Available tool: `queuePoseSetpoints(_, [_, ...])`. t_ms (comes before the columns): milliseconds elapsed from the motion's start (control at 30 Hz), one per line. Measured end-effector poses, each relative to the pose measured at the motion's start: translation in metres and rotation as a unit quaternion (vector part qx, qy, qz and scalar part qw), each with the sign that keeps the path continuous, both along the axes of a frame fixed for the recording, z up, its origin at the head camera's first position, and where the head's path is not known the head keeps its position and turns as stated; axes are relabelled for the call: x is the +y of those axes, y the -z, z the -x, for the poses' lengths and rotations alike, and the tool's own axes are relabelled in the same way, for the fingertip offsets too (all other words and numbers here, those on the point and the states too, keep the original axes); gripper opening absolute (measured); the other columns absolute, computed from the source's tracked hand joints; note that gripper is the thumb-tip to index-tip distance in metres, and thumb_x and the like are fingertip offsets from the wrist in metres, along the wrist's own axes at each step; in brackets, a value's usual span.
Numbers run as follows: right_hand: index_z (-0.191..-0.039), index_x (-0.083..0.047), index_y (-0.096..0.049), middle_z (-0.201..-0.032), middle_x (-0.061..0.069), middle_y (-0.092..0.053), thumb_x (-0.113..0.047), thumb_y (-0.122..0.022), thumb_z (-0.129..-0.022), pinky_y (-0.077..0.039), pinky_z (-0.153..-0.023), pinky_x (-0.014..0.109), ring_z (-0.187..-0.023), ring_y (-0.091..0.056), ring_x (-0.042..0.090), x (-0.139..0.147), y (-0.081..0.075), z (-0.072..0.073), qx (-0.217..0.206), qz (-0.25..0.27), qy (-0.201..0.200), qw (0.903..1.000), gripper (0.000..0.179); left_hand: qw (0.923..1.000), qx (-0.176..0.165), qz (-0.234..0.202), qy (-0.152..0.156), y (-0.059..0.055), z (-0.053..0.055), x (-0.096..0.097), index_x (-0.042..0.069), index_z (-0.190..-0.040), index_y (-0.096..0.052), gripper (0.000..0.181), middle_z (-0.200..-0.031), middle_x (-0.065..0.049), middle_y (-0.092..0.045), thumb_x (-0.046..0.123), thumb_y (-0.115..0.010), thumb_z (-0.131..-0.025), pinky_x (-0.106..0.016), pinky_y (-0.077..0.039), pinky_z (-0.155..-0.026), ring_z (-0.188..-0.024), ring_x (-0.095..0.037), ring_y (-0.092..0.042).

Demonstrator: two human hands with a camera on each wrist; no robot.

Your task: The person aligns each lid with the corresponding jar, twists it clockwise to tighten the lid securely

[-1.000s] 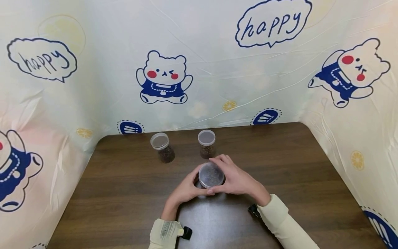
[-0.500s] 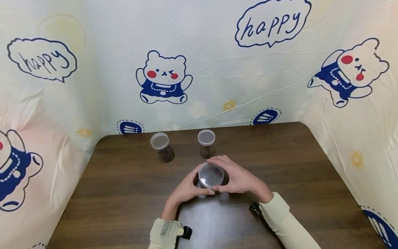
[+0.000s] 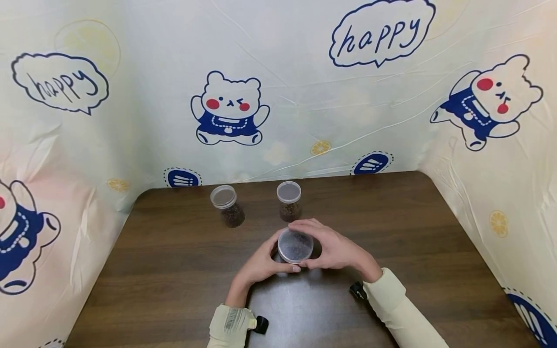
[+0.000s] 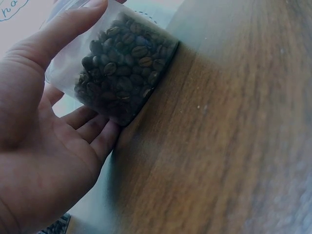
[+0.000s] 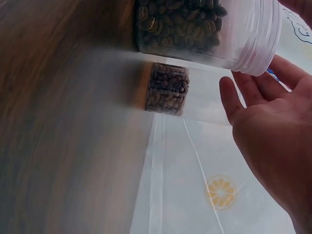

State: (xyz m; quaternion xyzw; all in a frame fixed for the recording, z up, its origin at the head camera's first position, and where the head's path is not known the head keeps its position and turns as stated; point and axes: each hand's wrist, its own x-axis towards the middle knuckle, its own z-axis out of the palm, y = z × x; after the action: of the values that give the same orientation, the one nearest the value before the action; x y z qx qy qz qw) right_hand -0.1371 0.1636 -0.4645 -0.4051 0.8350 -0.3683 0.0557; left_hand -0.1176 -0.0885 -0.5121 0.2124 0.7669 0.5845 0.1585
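Note:
A clear plastic jar of coffee beans stands on the table between both hands. My left hand grips its side, with the thumb on the near side and the fingers around the far side. In the left wrist view the dark coffee beans fill the jar's lower part. At the top, my right hand holds the round lid by its rim, thumb near and fingers far. The right wrist view has the lid's ridged edge sitting on the jar, with the right hand's fingers against it.
Two more lidded jars stand farther back: a left jar with dark beans and a right jar with browner ones. The wooden table ends at a printed cloth backdrop behind and at the sides.
Around the lid's rim, my right hand has turned slightly, its fingertips shifting left along the far edge. The glare on the lid has changed. The left hand and the jar have stayed in place.

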Motion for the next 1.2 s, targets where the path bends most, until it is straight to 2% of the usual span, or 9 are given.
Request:
queuePoseSetpoints(233, [-0.154,-0.017,-0.051,-0.157,-0.003,-0.053,-0.031,-0.092,-0.082,-0.051,-0.110,0.048,-0.140,-0.052,0.017,-0.002,-0.001,-0.001,-0.002,0.001,0.019,0.9998,0.084,1.0000,-0.003,-0.004,0.000,0.000,0.000,0.000,0.037,-0.158,-0.040,0.099,-0.158,0.008,-0.052,0.022,-0.095,-0.079,-0.027,-0.038,-0.119,-0.144,-0.017,-0.051])
queuePoseSetpoints(500, [-0.149,-0.009,-0.054,-0.143,0.002,-0.057,-0.039,-0.096,-0.076,-0.054,-0.105,0.045,-0.129,-0.053,0.018,-0.011,-0.004,-0.007,0.008,-0.011,0.067,0.9976,0.089,1.0000,-0.005,-0.002,-0.002,0.001,0.000,-0.002,0.033,-0.158,-0.042,0.093,-0.158,0.003,-0.052,0.020,-0.093,-0.082,-0.028,-0.038,-0.118,-0.144,-0.021,-0.050])
queuePoseSetpoints(633, [-0.148,-0.005,-0.054,-0.132,0.006,-0.057,-0.051,-0.093,-0.076,-0.055,-0.099,0.041,-0.121,-0.052,0.019,-0.017,-0.004,-0.010,0.041,-0.036,0.090,0.9944,0.094,1.0000,-0.008,-0.001,0.001,0.001,0.000,-0.002,0.032,-0.159,-0.040,0.092,-0.159,0.001,-0.051,0.019,-0.091,-0.083,-0.026,-0.039,-0.117,-0.145,-0.022,-0.049])
queuePoseSetpoints(733, [-0.153,-0.007,-0.049,-0.135,0.006,-0.053,-0.064,-0.088,-0.076,-0.054,-0.101,0.042,-0.123,-0.051,0.020,-0.017,-0.005,-0.012,0.046,-0.056,0.102,0.9922,0.104,1.0000,-0.005,0.000,0.004,0.000,0.000,-0.002,0.029,-0.160,-0.039,0.091,-0.160,-0.002,-0.050,0.018,-0.090,-0.085,-0.025,-0.039,-0.117,-0.146,-0.024,-0.048])
queuePoseSetpoints(833, [-0.160,-0.015,-0.042,-0.151,0.005,-0.047,-0.068,-0.087,-0.075,-0.052,-0.108,0.047,-0.136,-0.047,0.022,-0.013,-0.009,-0.013,0.023,-0.056,0.092,0.9939,0.110,1.0000,-0.004,0.002,0.003,0.000,0.000,-0.002,0.031,-0.160,-0.039,0.093,-0.160,0.000,-0.050,0.019,-0.091,-0.084,-0.027,-0.039,-0.118,-0.146,-0.022,-0.048])
queuePoseSetpoints(933, [-0.161,-0.019,-0.041,-0.162,0.005,-0.042,-0.056,-0.089,-0.079,-0.050,-0.113,0.050,-0.146,-0.043,0.023,-0.008,-0.014,-0.012,0.002,-0.041,0.057,0.9976,0.102,1.0000,-0.007,0.003,0.002,0.000,0.000,-0.001,0.037,-0.159,-0.039,0.094,-0.159,0.007,-0.051,0.023,-0.092,-0.083,-0.028,-0.039,-0.118,-0.143,-0.018,-0.051])
queuePoseSetpoints(1067, [-0.156,-0.017,-0.050,-0.162,0.007,-0.046,-0.039,-0.087,-0.087,-0.050,-0.112,0.048,-0.146,-0.046,0.022,-0.005,-0.019,-0.008,0.012,-0.039,0.011,0.9991,0.082,0.9999,-0.010,0.000,0.003,0.000,0.000,-0.001,0.044,-0.157,-0.040,0.095,-0.156,0.012,-0.053,0.026,-0.094,-0.081,-0.029,-0.040,-0.117,-0.138,-0.015,-0.055])
queuePoseSetpoints(1200, [-0.154,-0.015,-0.054,-0.159,0.005,-0.050,-0.037,-0.086,-0.088,-0.050,-0.112,0.046,-0.144,-0.049,0.021,-0.005,-0.021,-0.006,0.016,-0.056,0.006,0.9983,0.076,0.9999,-0.011,-0.001,0.002,-0.002,0.000,-0.001,0.045,-0.156,-0.041,0.095,-0.155,0.013,-0.053,0.024,-0.094,-0.080,-0.028,-0.040,-0.117,-0.138,-0.014,-0.054])
